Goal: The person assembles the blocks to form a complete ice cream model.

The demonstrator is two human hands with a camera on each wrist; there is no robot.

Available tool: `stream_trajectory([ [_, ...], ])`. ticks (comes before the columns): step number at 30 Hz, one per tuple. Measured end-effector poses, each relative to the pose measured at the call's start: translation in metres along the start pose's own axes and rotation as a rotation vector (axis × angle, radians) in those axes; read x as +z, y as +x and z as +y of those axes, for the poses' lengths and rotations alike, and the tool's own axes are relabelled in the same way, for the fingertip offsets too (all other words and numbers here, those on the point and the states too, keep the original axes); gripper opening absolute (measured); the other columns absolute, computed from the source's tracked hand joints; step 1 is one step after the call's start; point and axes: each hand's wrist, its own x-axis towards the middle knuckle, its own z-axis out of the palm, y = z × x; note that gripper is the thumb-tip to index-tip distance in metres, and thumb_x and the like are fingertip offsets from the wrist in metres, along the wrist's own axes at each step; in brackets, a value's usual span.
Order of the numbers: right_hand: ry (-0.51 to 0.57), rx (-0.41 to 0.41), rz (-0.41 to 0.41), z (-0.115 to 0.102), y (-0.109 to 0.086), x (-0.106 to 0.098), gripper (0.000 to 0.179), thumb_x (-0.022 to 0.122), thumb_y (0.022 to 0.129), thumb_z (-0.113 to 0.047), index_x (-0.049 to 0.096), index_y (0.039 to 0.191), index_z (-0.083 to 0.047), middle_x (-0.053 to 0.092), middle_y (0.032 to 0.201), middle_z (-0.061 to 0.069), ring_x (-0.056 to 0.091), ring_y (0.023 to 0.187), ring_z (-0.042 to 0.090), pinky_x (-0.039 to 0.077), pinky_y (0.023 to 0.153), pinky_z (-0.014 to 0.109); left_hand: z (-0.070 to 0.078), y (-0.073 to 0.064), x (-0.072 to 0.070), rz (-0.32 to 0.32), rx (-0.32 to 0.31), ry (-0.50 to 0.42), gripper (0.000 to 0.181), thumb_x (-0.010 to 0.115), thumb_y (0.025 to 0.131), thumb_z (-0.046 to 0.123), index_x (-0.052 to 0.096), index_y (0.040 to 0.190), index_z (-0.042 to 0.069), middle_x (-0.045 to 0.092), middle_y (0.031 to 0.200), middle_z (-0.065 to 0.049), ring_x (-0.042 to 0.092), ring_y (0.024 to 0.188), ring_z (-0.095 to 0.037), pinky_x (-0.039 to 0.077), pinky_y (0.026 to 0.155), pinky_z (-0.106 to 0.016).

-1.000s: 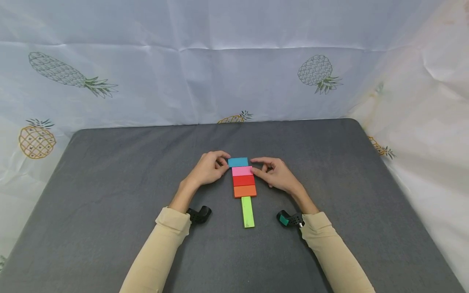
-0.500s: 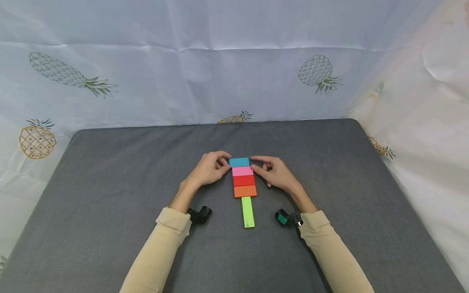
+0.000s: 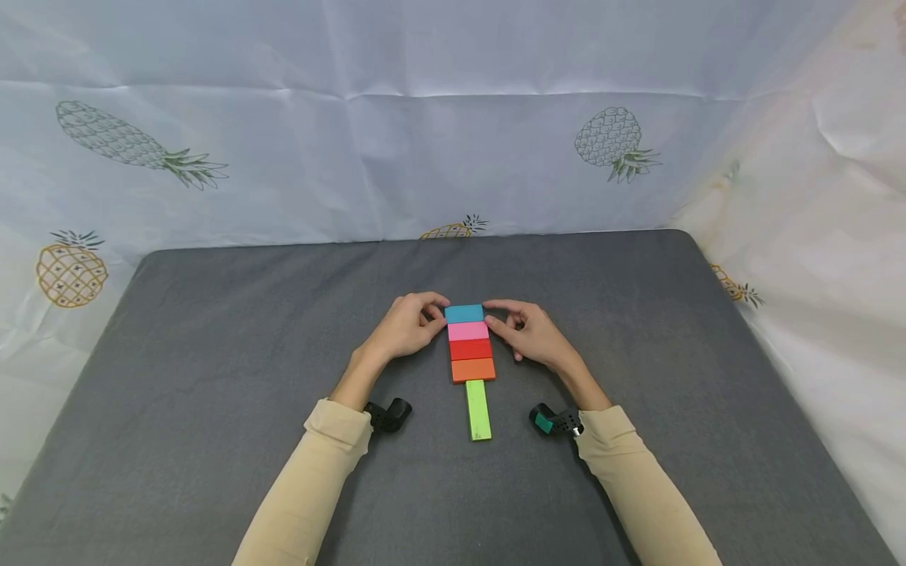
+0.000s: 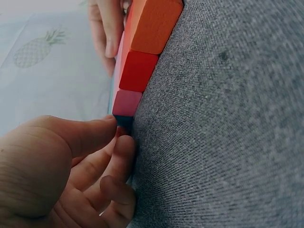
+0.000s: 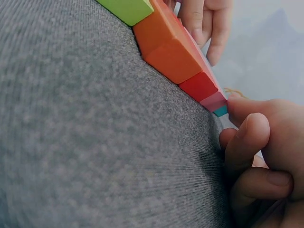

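A blue wooden block [image 3: 464,314] lies crosswise at the far end of a column of blocks. Below it come a pink block [image 3: 468,331], a red block [image 3: 470,349] and an orange block [image 3: 473,369], touching one another. A light green block [image 3: 478,410] stands lengthwise under the orange one. My left hand [image 3: 406,324] has thumb and index fingertips at the blue block's left end. At its right end, my right hand [image 3: 527,333] touches with thumb and a fairly straight index finger. The wrist views show both thumbs against the block ends; the index fingertips are partly hidden.
A dark grey cloth [image 3: 212,409] covers the table. Behind it hangs a pale curtain [image 3: 396,165] printed with pineapples. Black wrist devices [image 3: 388,414] sit on both forearms, beside the beige sleeves [image 3: 304,479].
The blue block has shifted slightly right, closer in line with the pink one. My left fingertips moved right with it, and my right hand drew slightly left. The other blocks stayed nearly still.
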Motion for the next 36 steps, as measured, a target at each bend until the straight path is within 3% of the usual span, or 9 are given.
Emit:
stream_trajectory([
  [8, -0.028, -0.026, -0.001, 0.0009, 0.0018, 0.0, 0.044, 0.064, 0.102, -0.019, 0.057, 0.144, -0.01, 0.049, 0.054, 0.0, 0.049, 0.038, 0.015, 0.036, 0.048, 0.026, -0.0002, 0.0011, 0.001, -0.004, -0.008, -0.003, 0.03, 0.062, 0.1, 0.009, 0.066, 0.128, 0.0, 0.075, 0.104, -0.015, 0.061, 0.064, -0.011, 0.048, 0.063, -0.024],
  [36, -0.028, -0.032, 0.02, 0.0017, 0.0017, 0.0031, 0.039, 0.064, 0.102, -0.018, 0.061, 0.14, -0.009, 0.049, 0.054, 0.001, 0.05, 0.037, 0.014, 0.031, 0.043, 0.023, -0.0025, 0.0, 0.0038, 0.005, 0.0, -0.006, 0.03, 0.062, 0.101, 0.008, 0.066, 0.129, 0.001, 0.073, 0.105, -0.015, 0.059, 0.062, -0.011, 0.047, 0.062, -0.025],
])
